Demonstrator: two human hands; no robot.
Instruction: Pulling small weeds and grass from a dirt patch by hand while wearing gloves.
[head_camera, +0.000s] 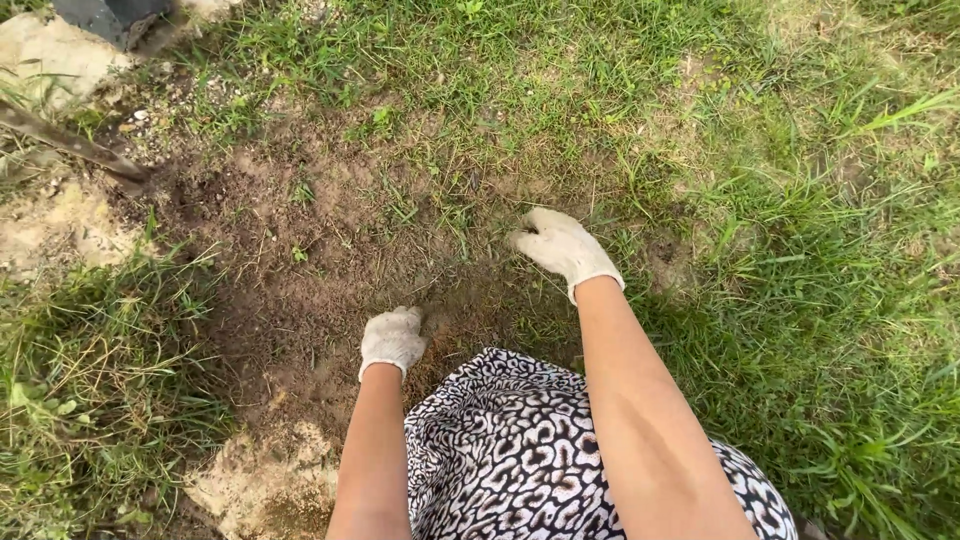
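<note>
Both my hands wear dirty white work gloves. My left hand (392, 338) presses down on a patch of bare brown soil (290, 260), its fingers curled under; whether it grips anything is hidden. My right hand (560, 245) reaches further out, fingers bent and touching the ground where the soil meets short grass (560, 110). No tool is visible in either hand. My black-and-white patterned clothing (520, 450) fills the bottom centre between my forearms.
Pale stone or concrete slabs lie at the top left (50, 55), the left edge (55, 225) and the bottom (265, 480). A dark stick or handle (75, 145) lies at the left. Thicker grass (850, 330) covers the right and lower left.
</note>
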